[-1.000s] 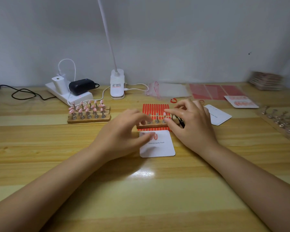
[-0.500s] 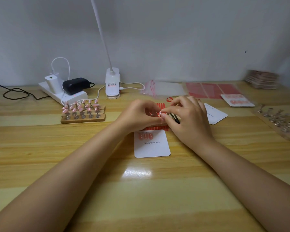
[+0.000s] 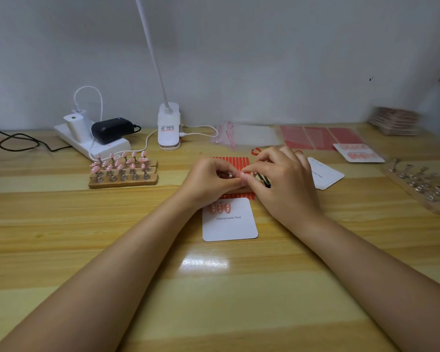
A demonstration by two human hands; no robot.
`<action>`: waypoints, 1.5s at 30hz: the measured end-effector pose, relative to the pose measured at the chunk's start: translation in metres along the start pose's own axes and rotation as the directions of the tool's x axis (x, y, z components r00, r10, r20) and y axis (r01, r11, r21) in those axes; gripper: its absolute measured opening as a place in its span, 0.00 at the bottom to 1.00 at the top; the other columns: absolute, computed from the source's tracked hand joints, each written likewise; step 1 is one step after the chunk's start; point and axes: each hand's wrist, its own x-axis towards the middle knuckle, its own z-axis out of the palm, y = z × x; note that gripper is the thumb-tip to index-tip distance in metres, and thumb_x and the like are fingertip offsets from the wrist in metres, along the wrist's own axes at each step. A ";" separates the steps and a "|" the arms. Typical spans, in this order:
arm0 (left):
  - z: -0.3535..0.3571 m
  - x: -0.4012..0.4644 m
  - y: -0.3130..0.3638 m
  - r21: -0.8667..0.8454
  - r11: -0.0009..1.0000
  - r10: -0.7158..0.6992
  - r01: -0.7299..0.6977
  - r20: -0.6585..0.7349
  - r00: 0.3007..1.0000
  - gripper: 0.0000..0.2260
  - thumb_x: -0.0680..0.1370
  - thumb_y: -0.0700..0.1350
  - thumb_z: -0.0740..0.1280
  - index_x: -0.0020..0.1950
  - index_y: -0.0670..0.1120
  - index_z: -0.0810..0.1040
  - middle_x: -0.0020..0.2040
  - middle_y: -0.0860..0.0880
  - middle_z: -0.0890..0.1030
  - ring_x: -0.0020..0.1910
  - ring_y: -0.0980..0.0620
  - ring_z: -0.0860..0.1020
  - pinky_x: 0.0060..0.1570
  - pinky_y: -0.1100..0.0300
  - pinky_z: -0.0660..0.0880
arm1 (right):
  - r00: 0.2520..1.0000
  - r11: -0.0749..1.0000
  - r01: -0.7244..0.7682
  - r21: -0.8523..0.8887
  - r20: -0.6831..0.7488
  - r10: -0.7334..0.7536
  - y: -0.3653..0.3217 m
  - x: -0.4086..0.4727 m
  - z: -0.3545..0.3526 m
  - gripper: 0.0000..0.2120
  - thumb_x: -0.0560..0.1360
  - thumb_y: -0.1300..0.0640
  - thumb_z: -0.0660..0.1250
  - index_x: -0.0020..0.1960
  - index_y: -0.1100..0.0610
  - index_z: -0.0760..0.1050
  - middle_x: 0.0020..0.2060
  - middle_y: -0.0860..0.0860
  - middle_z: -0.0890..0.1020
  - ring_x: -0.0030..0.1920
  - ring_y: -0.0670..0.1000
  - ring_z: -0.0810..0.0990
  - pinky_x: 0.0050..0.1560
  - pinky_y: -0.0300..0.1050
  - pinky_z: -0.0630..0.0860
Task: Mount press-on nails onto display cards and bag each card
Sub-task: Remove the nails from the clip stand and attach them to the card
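A: Hands status?

B: Left hand (image 3: 210, 180) and right hand (image 3: 282, 179) meet fingertip to fingertip over the red adhesive-strip sheet (image 3: 233, 162). Both have fingers curled inward, pinching at one spot. Something small and pale sits at the contact point, likely a press-on nail, but it is too small to confirm which hand grips it.

A: Anything else in the right hand?

B: A dark slim tool (image 3: 264, 180) pokes out under its fingers, tucked against the palm side. Could be tweezers; cannot tell.

A: Card?

B: White display card (image 3: 230, 224) printed "Handmade Nail" lies flat on the wooden table (image 3: 214, 288), just in front of the hands, touching the near edge of the strip sheet. Three pink nails (image 3: 219, 208) sit in a row at its top left, partly under the left wrist.

A: Remaining stock?

B: Wooden holder (image 3: 123, 179) at left carries pink nails on metal stands. A second blank card (image 3: 325, 175) lies right of the right hand. Clear bags (image 3: 247, 137) lie near the wall, red sheets (image 3: 320, 137) beside them, a bagged finished card (image 3: 358, 153) near those. Bare metal stands (image 3: 422, 181) on a board at far right.

A: Background?

B: Clip lamp (image 3: 168, 128), power strip (image 3: 92, 143) with chargers.
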 end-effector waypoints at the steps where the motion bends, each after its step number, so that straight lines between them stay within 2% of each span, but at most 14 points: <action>1: 0.000 0.000 0.000 -0.003 1.000 0.000 0.000 0.002 1.000 0.04 0.71 0.42 0.73 0.36 0.49 0.81 0.27 0.57 0.75 0.25 0.66 0.71 0.27 0.74 0.65 | 1.000 1.000 0.000 -0.004 0.001 0.000 0.000 0.000 0.000 0.04 0.71 0.55 0.71 0.42 0.54 0.83 0.40 0.50 0.79 0.46 0.53 0.75 0.48 0.40 0.56; 7: -0.001 -0.001 0.002 0.011 1.000 0.010 -0.010 0.003 1.000 0.07 0.71 0.42 0.73 0.34 0.51 0.80 0.25 0.58 0.73 0.24 0.66 0.70 0.26 0.74 0.63 | 1.000 1.000 -0.002 -0.010 0.014 0.002 0.000 0.001 0.001 0.03 0.72 0.56 0.70 0.42 0.53 0.83 0.40 0.49 0.78 0.46 0.53 0.75 0.47 0.40 0.55; 19: 0.000 0.000 0.001 0.011 1.000 0.001 0.000 -0.002 1.000 0.04 0.70 0.43 0.73 0.37 0.45 0.81 0.27 0.55 0.74 0.24 0.64 0.69 0.27 0.73 0.63 | 0.999 1.000 -0.021 0.015 0.044 0.020 0.001 0.006 0.002 0.05 0.73 0.54 0.68 0.43 0.52 0.82 0.42 0.48 0.78 0.50 0.52 0.75 0.47 0.38 0.53; 22: 0.000 0.000 0.001 -0.005 1.000 -0.002 0.002 0.001 1.000 0.05 0.70 0.42 0.73 0.34 0.47 0.80 0.24 0.58 0.73 0.24 0.64 0.69 0.26 0.73 0.62 | 0.999 0.999 -0.036 0.034 0.036 0.035 0.001 0.008 0.004 0.05 0.74 0.55 0.67 0.43 0.53 0.82 0.42 0.49 0.78 0.49 0.52 0.74 0.47 0.39 0.54; 26: 0.001 -0.001 0.001 -0.027 1.000 -0.008 0.008 0.007 1.000 0.09 0.69 0.42 0.74 0.31 0.51 0.78 0.21 0.60 0.72 0.23 0.63 0.68 0.25 0.74 0.61 | 0.980 0.962 -0.197 0.190 0.041 0.192 0.005 0.013 0.006 0.06 0.73 0.56 0.68 0.43 0.56 0.83 0.42 0.51 0.79 0.49 0.53 0.74 0.52 0.45 0.63; 29: 0.001 -0.001 0.002 -0.033 0.999 -0.013 0.014 0.006 1.000 0.09 0.69 0.43 0.74 0.31 0.52 0.78 0.22 0.58 0.72 0.22 0.63 0.68 0.25 0.74 0.61 | 0.951 0.901 -0.309 0.304 0.079 0.299 0.005 0.014 0.008 0.05 0.73 0.56 0.69 0.43 0.56 0.83 0.42 0.48 0.76 0.51 0.51 0.74 0.54 0.49 0.69; 33: 0.000 -0.001 0.002 -0.035 0.999 -0.017 0.017 0.019 1.000 0.10 0.70 0.42 0.74 0.31 0.52 0.78 0.21 0.61 0.73 0.23 0.64 0.69 0.26 0.74 0.62 | 0.922 0.838 -0.383 0.389 0.099 0.375 0.003 0.013 0.012 0.05 0.73 0.58 0.69 0.41 0.56 0.83 0.41 0.45 0.73 0.51 0.47 0.74 0.52 0.42 0.68; 37: 0.000 -0.001 0.002 -0.048 0.999 -0.021 0.022 0.022 1.000 0.11 0.70 0.41 0.74 0.31 0.52 0.77 0.21 0.61 0.73 0.22 0.64 0.69 0.26 0.75 0.62 | 0.897 0.806 -0.434 0.403 0.107 0.429 0.005 0.014 0.013 0.06 0.73 0.59 0.68 0.42 0.59 0.83 0.42 0.45 0.71 0.48 0.43 0.69 0.41 0.25 0.62; 39: 0.000 -0.001 0.003 -0.048 0.999 -0.025 0.026 0.029 0.999 0.11 0.70 0.41 0.74 0.31 0.52 0.77 0.21 0.61 0.74 0.22 0.65 0.70 0.25 0.75 0.62 | 0.889 0.793 -0.449 0.411 0.113 0.445 0.004 0.013 0.013 0.06 0.73 0.59 0.68 0.43 0.60 0.83 0.44 0.46 0.71 0.48 0.42 0.68 0.41 0.19 0.59; 42: -0.001 -0.001 0.004 -0.044 0.999 -0.029 0.031 0.033 0.999 0.10 0.70 0.41 0.74 0.31 0.52 0.78 0.23 0.60 0.75 0.23 0.65 0.70 0.25 0.75 0.63 | 0.875 0.767 -0.463 0.444 0.090 0.476 0.003 0.015 0.010 0.06 0.74 0.61 0.67 0.43 0.60 0.82 0.44 0.46 0.71 0.48 0.43 0.69 0.41 0.18 0.60; 45: -0.001 -0.001 0.004 -0.034 0.998 -0.052 0.053 0.044 0.998 0.09 0.70 0.43 0.74 0.32 0.52 0.78 0.30 0.56 0.77 0.26 0.66 0.72 0.26 0.74 0.66 | 0.849 0.725 -0.459 0.513 0.015 0.528 0.007 0.021 -0.004 0.05 0.75 0.60 0.66 0.44 0.56 0.81 0.47 0.49 0.70 0.50 0.46 0.71 0.43 0.21 0.63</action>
